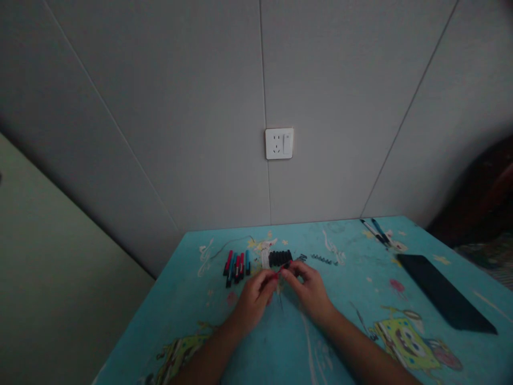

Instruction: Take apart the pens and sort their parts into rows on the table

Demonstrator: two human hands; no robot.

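Head view showed me the left hand (253,298) and right hand (308,290) with fingertips pinching a slim red-and-black piece (283,268) between them, over the blue tablecloth (272,353), near a row of black pieces (280,259).

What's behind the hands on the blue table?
Behind the left hand and right hand, you can see black pieces in a row and thin white sticks beside them. Whatever is directly under the hands is covered, so I can't tell.
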